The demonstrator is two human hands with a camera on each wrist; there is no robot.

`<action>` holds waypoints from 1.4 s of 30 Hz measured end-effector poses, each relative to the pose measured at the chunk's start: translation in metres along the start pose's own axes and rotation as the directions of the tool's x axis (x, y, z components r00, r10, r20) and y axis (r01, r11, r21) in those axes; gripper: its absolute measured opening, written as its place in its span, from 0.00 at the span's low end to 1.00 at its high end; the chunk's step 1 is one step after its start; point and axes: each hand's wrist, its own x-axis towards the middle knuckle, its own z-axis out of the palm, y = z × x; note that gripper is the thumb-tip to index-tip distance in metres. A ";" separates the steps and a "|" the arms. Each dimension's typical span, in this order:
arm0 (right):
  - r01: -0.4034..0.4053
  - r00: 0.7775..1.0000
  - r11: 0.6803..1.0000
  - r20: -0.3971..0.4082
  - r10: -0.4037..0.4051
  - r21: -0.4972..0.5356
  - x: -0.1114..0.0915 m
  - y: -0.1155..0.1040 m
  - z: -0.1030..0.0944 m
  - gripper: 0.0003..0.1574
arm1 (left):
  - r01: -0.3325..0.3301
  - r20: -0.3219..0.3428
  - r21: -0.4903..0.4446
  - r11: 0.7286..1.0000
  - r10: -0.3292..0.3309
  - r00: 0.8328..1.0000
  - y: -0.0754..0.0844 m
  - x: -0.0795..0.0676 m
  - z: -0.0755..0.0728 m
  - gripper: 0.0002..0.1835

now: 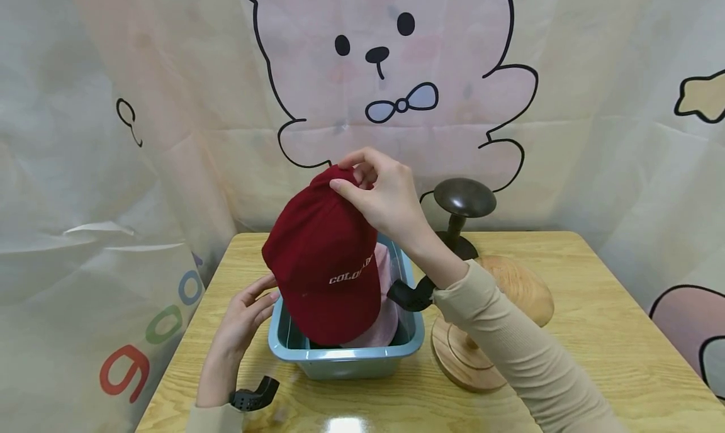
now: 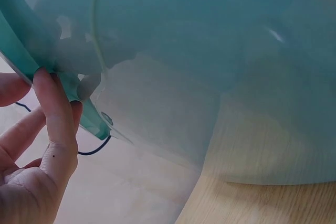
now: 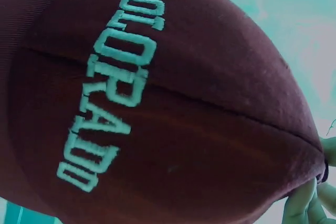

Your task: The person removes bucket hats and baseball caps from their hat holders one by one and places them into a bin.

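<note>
My right hand (image 1: 391,197) pinches the crown of a dark red baseball cap (image 1: 323,263) between thumb and fingers. The cap hangs brim down over a light blue plastic basin (image 1: 345,354), its embroidered "COLORADO" lettering facing forward. In the right wrist view, the cap (image 3: 210,77) fills most of the picture and the fingertips (image 3: 302,203) show at its crown. My left hand (image 1: 240,326) is at the basin's left side, relaxed fingers touching the rim; the left wrist view shows those fingertips at the basin (image 2: 157,24) edge. A pale pink cloth item (image 1: 385,320) lies inside, partly hidden behind the cap.
Right of the basin, a dark stand (image 1: 464,197) with a rounded top rises at the back. Nearer stands a wooden one with a rounded head (image 1: 521,288) and round base (image 1: 467,373), partly behind my right arm. A printed curtain (image 1: 187,74) hangs behind the wooden table (image 1: 589,294).
</note>
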 end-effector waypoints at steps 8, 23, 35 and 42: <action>-0.038 0.999 0.999 0.004 0.039 -0.034 -0.005 0.023 0.007 0.12 | -0.061 0.042 -0.024 0.998 0.062 0.997 -0.001 0.001 0.000 0.27; -0.097 0.993 0.991 0.059 0.103 -0.090 -0.011 0.064 0.023 0.12 | -0.069 0.040 -0.017 0.997 0.069 0.997 -0.002 0.001 -0.001 0.27; -0.063 0.986 0.979 0.142 0.092 -0.194 -0.012 0.084 0.030 0.11 | -0.044 0.030 -0.008 0.999 0.044 0.999 0.001 0.001 0.001 0.27; -0.035 0.964 0.967 0.246 0.099 -0.252 -0.014 0.089 0.034 0.12 | -0.035 0.023 -0.002 0.999 0.035 0.999 0.002 0.001 0.001 0.27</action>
